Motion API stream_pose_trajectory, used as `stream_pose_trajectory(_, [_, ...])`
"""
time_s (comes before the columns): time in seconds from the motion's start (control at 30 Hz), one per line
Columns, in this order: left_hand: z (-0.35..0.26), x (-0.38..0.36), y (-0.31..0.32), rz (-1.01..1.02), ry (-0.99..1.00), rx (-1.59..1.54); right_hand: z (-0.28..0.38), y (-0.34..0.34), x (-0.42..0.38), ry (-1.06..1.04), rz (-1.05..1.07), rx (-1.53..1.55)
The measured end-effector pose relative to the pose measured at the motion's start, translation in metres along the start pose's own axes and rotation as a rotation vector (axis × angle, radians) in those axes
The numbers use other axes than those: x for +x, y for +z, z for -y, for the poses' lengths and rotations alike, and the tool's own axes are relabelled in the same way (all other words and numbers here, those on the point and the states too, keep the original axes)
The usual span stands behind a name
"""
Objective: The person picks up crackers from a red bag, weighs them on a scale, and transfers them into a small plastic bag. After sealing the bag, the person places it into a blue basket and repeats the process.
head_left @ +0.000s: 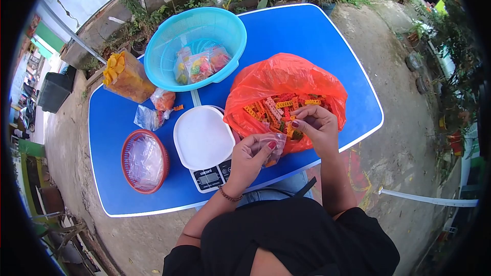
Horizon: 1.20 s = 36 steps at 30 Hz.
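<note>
1. While a person in a black top (302, 235) faces its near edge, a blue counter (302, 25) with a white border spreads across the middle of the view.
2. On its right side, a crinkled orange-red plastic bag (279, 71) gapes open, full of ladder-shaped snack pieces (273, 107) in orange, red and yellow.
3. Beyond it, to the left, a turquoise plastic colander (181, 28) holds several filled clear packets (200, 66).
4. Just left of the orange-red bag is a digital kitchen scale (208, 179) topped by a white tray (204, 138).
5. A clear bag of yellow chips (132, 84) stands beside the colander.
6. At the front left, a red-brown basket (163, 176) contains clear plastic sleeves (146, 158).
7. The right hand (294, 121) reaches into the orange-red bag, thumb and fingers drawn close together; whether they grip a piece, I cannot tell.
8. The left hand (262, 149) pinches a small clear pouch (277, 145) at the bag's near edge.
9. One orange snack piece (178, 107) lies near the chips.
</note>
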<state>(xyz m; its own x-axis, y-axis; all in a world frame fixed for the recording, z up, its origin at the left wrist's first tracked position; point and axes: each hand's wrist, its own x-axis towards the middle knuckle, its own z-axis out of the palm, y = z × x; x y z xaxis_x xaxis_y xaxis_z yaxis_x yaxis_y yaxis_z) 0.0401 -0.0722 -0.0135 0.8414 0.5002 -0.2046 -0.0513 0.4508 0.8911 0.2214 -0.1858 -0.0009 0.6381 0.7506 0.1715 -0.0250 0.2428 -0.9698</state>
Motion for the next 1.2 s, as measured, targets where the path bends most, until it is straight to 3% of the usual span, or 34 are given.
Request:
stream_pose_trajectory(0.1, [-0.002, -0.002, -0.001, -0.006, 0.032, 0.086, 0.005, 0.01, -0.005, 0.043, -0.004, 0.059])
stream_pose_trajectory(0.2, [-0.004, -0.003, 0.0, -0.013, 0.044, 0.13, 0.001, 0.021, -0.009, -0.084, -0.006, 0.015])
stream_pose_trajectory(0.4, [0.0, 0.0, -0.004, 0.0, -0.013, 0.039, 0.008, 0.026, -0.009, -0.012, 0.028, -0.033])
stream_pose_trajectory(0.5, [-0.002, 0.001, 0.0, 0.042, 0.021, -0.042, 0.002, 0.021, -0.004, -0.006, -0.097, -0.075])
stream_pose_trajectory(0.6, [0.003, 0.003, -0.001, 0.013, 0.077, -0.037, 0.0, 0.01, 0.003, -0.024, -0.117, -0.218])
stream_pose_trajectory(0.8, [0.008, 0.007, -0.006, -0.059, -0.007, -0.181, 0.003, -0.017, 0.008, 0.056, -0.1, -0.467])
stream_pose_trajectory(0.9, [0.007, 0.007, -0.005, -0.06, -0.017, -0.205, 0.018, -0.019, 0.008, 0.112, -0.09, -0.793])
stream_pose_trajectory(1.0, [0.001, 0.006, -0.001, -0.077, -0.027, -0.213, 0.009, -0.023, 0.004, -0.067, -0.052, -1.041])
stream_pose_trajectory(1.2, [0.008, 0.009, -0.002, -0.09, -0.006, -0.207, -0.018, 0.018, -0.008, -0.186, 0.086, -1.345])
